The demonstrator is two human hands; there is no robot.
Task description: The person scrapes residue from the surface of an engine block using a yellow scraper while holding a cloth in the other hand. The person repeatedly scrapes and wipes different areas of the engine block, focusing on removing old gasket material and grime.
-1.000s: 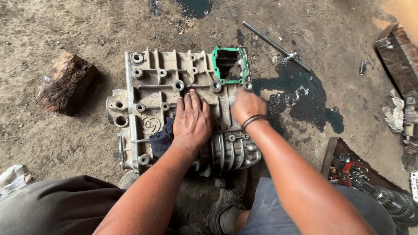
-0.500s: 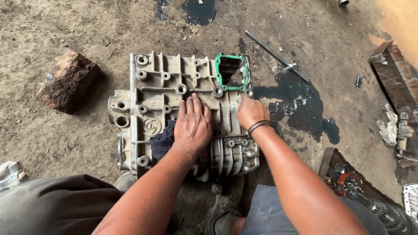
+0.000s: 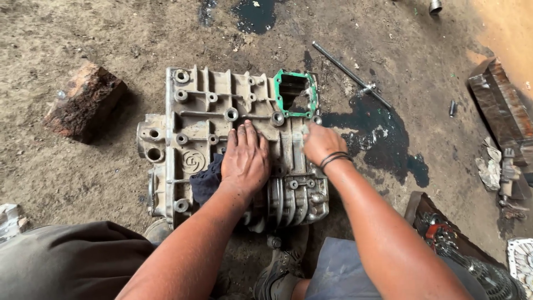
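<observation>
A grey cast-metal engine casing (image 3: 200, 119) lies flat on the dirt floor in front of me. A green gasket (image 3: 277, 91) frames a square opening at its far right corner. My left hand (image 3: 245, 159) presses palm-down on the casing's middle, fingers spread, over a dark blue rag (image 3: 205, 182) that sticks out to its left. My right hand (image 3: 319, 141) rests on the casing's right side below the gasket, fingers curled against the metal; black bands circle its wrist. Whether it holds anything is hidden.
A wooden block (image 3: 86, 100) sits left of the casing. A long metal rod (image 3: 350, 74) lies beyond a dark oil stain (image 3: 383, 141) at right. Metal parts and a tray of tools (image 3: 444, 233) sit at lower right. My shoe (image 3: 280, 266) is below the casing.
The view has shifted slightly, so the casing sits a little lower in frame. Both hands stay on the casing; the right hand has edged a little lower along its right side.
</observation>
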